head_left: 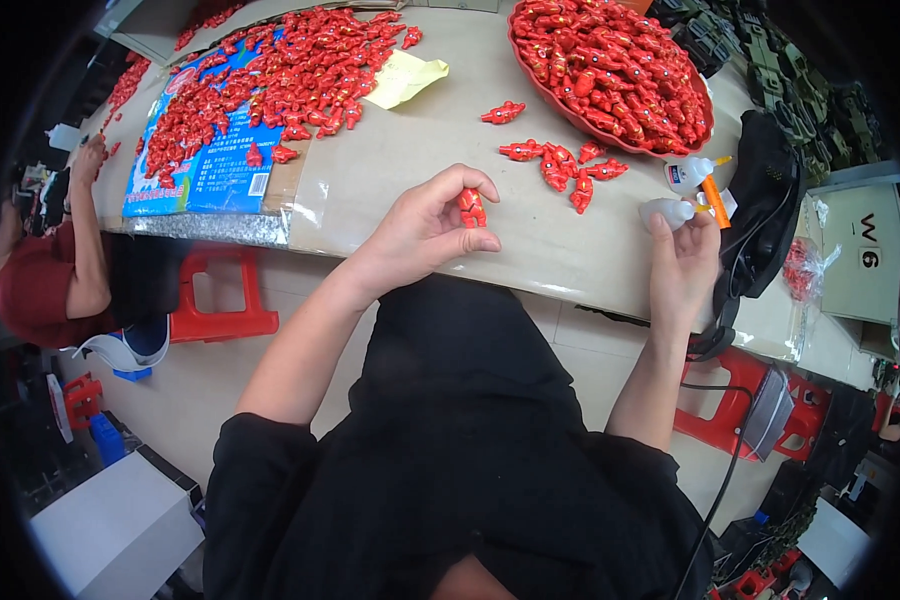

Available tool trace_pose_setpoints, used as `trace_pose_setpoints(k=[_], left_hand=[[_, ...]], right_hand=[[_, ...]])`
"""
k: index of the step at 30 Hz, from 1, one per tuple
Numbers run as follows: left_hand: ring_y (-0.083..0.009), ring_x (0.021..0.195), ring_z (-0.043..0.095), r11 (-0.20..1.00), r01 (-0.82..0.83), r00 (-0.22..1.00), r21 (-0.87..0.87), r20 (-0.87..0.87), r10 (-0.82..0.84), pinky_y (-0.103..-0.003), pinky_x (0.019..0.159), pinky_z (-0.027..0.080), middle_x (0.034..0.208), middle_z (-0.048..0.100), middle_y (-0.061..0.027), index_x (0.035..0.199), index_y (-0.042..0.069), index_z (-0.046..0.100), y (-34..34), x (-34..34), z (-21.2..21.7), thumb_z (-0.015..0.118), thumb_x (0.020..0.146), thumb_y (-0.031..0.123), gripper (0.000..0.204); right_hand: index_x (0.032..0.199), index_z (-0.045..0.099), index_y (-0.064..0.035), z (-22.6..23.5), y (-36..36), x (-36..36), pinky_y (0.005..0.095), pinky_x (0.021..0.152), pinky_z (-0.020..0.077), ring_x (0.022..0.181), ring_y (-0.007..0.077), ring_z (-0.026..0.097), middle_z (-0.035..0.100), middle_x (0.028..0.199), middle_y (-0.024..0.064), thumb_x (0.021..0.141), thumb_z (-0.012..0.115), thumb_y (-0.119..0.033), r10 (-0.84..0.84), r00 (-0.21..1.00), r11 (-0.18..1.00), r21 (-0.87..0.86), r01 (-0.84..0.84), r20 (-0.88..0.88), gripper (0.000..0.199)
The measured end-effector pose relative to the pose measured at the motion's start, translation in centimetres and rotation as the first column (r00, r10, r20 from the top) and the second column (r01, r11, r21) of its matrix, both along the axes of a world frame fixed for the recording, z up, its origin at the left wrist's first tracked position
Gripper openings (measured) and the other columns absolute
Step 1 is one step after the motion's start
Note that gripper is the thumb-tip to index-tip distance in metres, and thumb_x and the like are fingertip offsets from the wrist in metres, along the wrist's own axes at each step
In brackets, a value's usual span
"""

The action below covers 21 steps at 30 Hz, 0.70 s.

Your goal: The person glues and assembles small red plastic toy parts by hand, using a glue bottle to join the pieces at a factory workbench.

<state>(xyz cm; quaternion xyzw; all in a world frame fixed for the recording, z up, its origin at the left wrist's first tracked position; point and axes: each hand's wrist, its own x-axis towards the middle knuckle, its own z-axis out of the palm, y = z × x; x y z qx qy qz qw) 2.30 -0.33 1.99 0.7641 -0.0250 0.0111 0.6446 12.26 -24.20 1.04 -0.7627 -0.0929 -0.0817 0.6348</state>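
Note:
My left hand (432, 222) pinches a small red toy figure (472, 210) with gold patches between thumb and fingers, just above the table's near edge. Farther right, my right hand (686, 262) has its thumb and fingers around a small whitish squeeze bottle (664, 212), whose pale nozzle points right. Behind it lies a second squeeze bottle (684, 176) with an orange tip, beside an orange stick-like thing (714, 202). A loose group of red figures (558, 168) rests on the table between my hands and a red basin (712, 118) heaped with more of them.
A blue printed cardboard sheet (205, 182) at the left carries many red figures, with a yellow paper (408, 78) beside it. A black bag (770, 190) lies right of my right hand. Another person's arm (88, 215) reaches the table at far left. Red stools (225, 300) stand below.

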Motion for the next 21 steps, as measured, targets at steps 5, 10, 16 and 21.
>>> trace_pose_setpoints(k=[5,10,16,21], left_hand=[[-0.0011,0.060,0.040,0.998,-0.007,1.000,-0.063,0.015,0.008,-0.017,0.053,0.036,0.070,0.042,0.0043,0.094,0.007,0.046,0.4,0.2,-0.6,0.068,0.071,0.010,0.032],[-0.0007,0.060,0.042,0.997,0.012,0.999,-0.075,-0.041,-0.015,-0.016,0.052,0.036,0.071,0.043,0.0039,0.095,0.006,0.046,0.4,-0.1,-0.5,0.068,0.071,0.008,0.033],[-0.0009,0.066,0.045,0.986,0.025,1.000,-0.165,-0.004,-0.026,-0.014,0.057,0.037,0.078,0.046,0.0027,0.100,0.005,0.043,-0.3,-0.1,-0.3,0.069,0.070,0.008,0.040],[-0.0077,0.077,0.054,0.995,0.063,0.996,-0.074,0.074,-0.058,-0.021,0.068,0.044,0.083,0.053,-0.0030,0.108,0.002,0.045,0.3,-0.2,-0.1,0.052,0.083,0.006,0.027]], right_hand=[[0.101,0.045,0.0023,0.1,-0.2,-1.9,0.0218,0.067,0.0423,0.077,0.0137,0.052,0.048,0.099,0.0132,0.073,0.064,-0.002,-0.116,0.777,0.889,-0.284,0.359,0.619,0.034],[0.100,0.055,0.0026,1.8,5.3,-5.6,0.0168,0.049,0.0387,0.059,0.0046,0.049,0.055,0.074,0.0022,0.086,0.048,-0.010,0.393,0.901,0.919,0.105,-0.380,-0.185,0.020],[0.099,0.056,0.0021,0.8,8.0,-4.3,0.0161,0.050,0.0390,0.058,0.0046,0.050,0.058,0.077,0.0036,0.084,0.054,-0.017,0.739,0.550,0.674,0.454,-0.584,-0.390,0.024],[0.090,0.056,0.0005,1.0,8.0,-3.8,0.0168,0.045,0.0422,0.056,0.0063,0.053,0.057,0.074,0.0034,0.082,0.055,-0.014,0.742,0.516,0.670,0.503,-0.546,-0.427,0.017]])
